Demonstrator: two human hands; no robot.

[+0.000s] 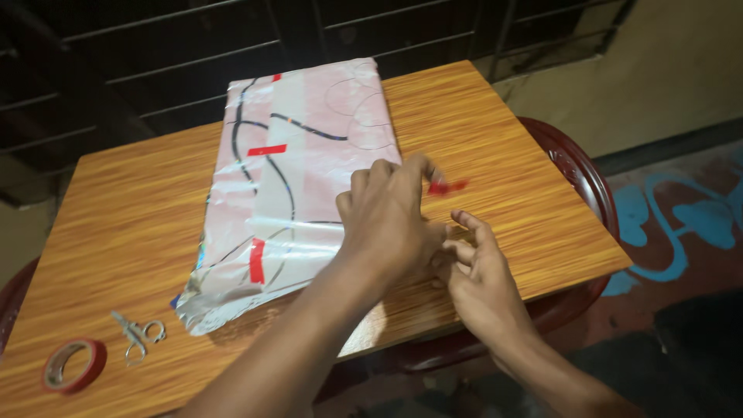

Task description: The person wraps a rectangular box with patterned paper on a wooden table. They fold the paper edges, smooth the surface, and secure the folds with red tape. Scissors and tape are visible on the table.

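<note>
- Left hand is pinching a red tape strip beside the wrapped parcel.
- Right hand is hovering half-open, holding nothing, over the bench.

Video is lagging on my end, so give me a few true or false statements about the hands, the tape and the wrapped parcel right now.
1. The left hand holds a short piece of red tape at its fingertips. True.
2. The scissors lie on top of the wrapped parcel. False: they lie on the wooden table, near its front left corner.
3. The roll of red tape sits beside the scissors. True.
4. The parcel bears no tape. False: red strips already stick to it.
5. The right hand grips the scissors. False: it is empty, beside the left hand.
</note>
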